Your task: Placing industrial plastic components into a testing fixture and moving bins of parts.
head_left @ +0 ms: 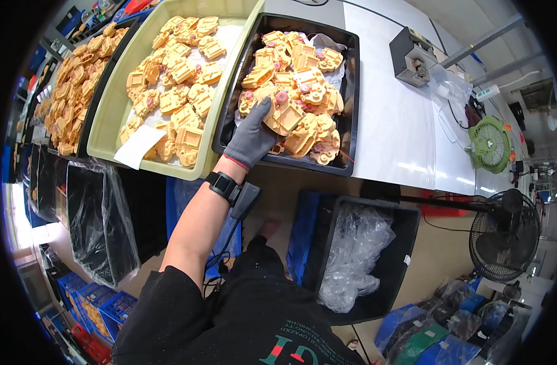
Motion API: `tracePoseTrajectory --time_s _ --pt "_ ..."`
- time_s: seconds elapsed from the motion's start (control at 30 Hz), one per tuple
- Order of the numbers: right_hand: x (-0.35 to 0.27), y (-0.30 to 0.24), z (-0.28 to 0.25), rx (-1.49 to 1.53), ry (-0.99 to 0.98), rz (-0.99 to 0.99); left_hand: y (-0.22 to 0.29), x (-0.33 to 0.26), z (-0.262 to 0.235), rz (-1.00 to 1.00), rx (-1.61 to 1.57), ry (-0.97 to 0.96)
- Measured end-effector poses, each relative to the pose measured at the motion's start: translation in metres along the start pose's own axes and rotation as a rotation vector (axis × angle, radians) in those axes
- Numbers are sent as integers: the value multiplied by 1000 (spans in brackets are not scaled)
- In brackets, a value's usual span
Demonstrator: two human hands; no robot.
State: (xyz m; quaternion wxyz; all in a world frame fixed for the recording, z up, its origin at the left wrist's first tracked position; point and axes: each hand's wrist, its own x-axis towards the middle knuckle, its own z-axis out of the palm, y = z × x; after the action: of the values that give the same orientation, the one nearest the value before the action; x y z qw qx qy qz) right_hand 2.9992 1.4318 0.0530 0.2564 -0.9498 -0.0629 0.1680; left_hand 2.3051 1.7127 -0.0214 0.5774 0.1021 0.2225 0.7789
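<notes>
My left hand [252, 135], in a grey glove with a red-edged cuff, reaches into the near left corner of a black tray [351, 109]. Its thumb lies against a yellow-orange moulded plastic part [286, 117] with a reddish round spot, and the other fingers are hidden beneath it. Around that part the tray is heaped with similar yellow parts [309, 58], some with pink or red spots, over a clear plastic liner. A black band with a small box is strapped to my left wrist. My right hand does not show.
Left of the black tray stands a pale green tray [214, 115] of like parts, with a white paper slip [138, 146] on its near edge. Farther left is another heap [84, 85]. A grey bin [406, 255] with clear plastic, a green fan [490, 144] and a black fan [503, 234] stand right.
</notes>
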Motion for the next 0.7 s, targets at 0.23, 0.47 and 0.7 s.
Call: tracePoseTrajectory --time_s 0.23,0.47,0.7 --pt "147 111 -26 129 -2 180 -1 5 7 3 2 -11" --pt "70 60 -6 145 -45 100 4 -7 5 -116 -102 149" --pt "196 145 -34 -392 -244 -275 9 -1 -12 -262 -363 86"
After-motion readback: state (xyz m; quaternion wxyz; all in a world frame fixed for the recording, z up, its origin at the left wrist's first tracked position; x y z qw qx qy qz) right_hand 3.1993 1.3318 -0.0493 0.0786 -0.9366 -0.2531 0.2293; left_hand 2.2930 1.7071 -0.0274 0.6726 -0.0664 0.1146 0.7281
